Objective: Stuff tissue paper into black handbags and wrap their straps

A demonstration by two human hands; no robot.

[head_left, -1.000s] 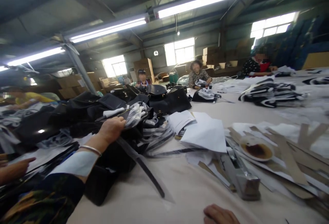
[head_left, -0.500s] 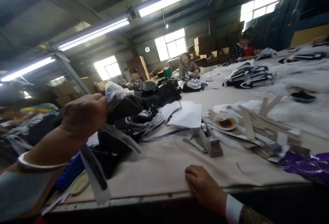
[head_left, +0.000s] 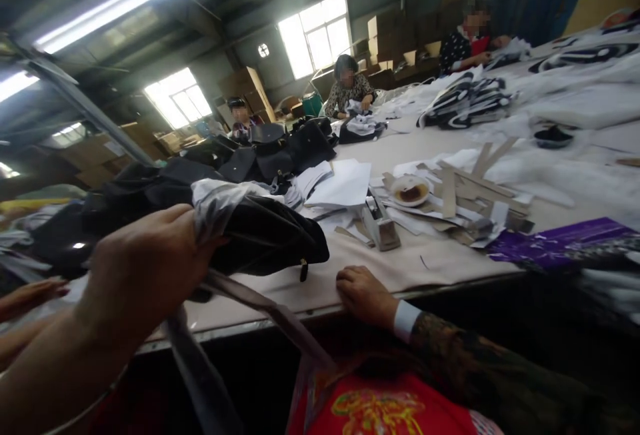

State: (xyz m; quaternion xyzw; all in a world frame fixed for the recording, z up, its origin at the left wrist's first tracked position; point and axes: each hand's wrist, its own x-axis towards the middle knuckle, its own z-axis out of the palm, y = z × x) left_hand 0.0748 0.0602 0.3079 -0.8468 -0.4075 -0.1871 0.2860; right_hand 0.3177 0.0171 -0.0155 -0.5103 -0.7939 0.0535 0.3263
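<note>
My left hand (head_left: 145, 265) is closed around the gathered, plastic-wrapped part (head_left: 215, 202) of a black bag (head_left: 270, 238). The bag hangs in the air over the near table edge, its body pointing right, with a small zipper pull at its lower side. Long plastic-covered straps (head_left: 265, 305) trail down below the hand. At the table's front edge, my right hand (head_left: 367, 295) rests with its fingers on the cloth-covered table (head_left: 420, 278), holding nothing that I can see.
Black bags (head_left: 270, 155) are piled behind. White paper sheets (head_left: 345, 182), a grey block-like device (head_left: 383, 225), a dish of brown stuff (head_left: 410, 190), cardboard strips (head_left: 450, 195) and a purple package (head_left: 560, 242) lie rightward. Another person's hand (head_left: 35, 296) is at far left; co-workers sit behind.
My left hand has brought the black bag lower and nearer, and more of its body shows. The view has shifted right and down. My right hand stays on the table edge.
</note>
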